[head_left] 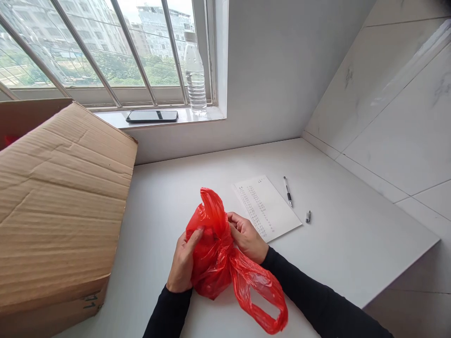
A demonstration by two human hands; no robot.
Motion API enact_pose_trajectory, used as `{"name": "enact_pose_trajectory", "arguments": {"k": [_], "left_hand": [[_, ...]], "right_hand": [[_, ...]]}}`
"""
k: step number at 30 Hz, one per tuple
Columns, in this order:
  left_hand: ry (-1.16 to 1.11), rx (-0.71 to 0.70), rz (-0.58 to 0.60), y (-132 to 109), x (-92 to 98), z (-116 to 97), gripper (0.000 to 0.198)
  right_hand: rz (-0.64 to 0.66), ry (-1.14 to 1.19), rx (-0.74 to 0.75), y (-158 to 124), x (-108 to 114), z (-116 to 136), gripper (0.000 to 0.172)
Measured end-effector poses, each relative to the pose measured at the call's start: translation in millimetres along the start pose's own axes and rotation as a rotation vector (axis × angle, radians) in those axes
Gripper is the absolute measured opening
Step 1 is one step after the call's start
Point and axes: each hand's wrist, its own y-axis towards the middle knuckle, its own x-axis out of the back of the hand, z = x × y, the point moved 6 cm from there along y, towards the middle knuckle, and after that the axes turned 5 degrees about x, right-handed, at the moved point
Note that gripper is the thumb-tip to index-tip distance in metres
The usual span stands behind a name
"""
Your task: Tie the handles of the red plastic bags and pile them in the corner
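Red and crinkled, the bag [211,277] bulged over the smooth counter [338,239], left hand [181,263] and right hand [249,238] gripping its side and bunched neck with bent fingers [237,218].

Bottle [195,77] upright on windowsill [215,114], phone [152,116] lying near; pen [288,192] and cap [308,216] beside written sheet [268,204].

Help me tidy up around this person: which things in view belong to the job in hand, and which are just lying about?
Belongs to the job:
red plastic bag
left hand, gripping it
right hand, at its twisted neck

Apparently just lying about:
written sheet
pen
pen cap
phone
water bottle
cardboard box, though something red inside may link it
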Motion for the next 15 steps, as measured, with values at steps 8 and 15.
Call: {"name": "enact_pose_trajectory", "arguments": {"k": [8, 15], "left_hand": [[0.050, 0.020, 0.028, 2.3, -1.2, 1.8, 0.028], [0.109, 0.017, 0.046, 3.1, -0.7, 2.5, 0.030]], "right_hand": [[-0.028, -0.053, 0.068, -3.0, 0.4, 5.4, 0.026], [-0.073, -0.079, 0.071, -3.2, 3.0, 5.7, 0.030]]}}
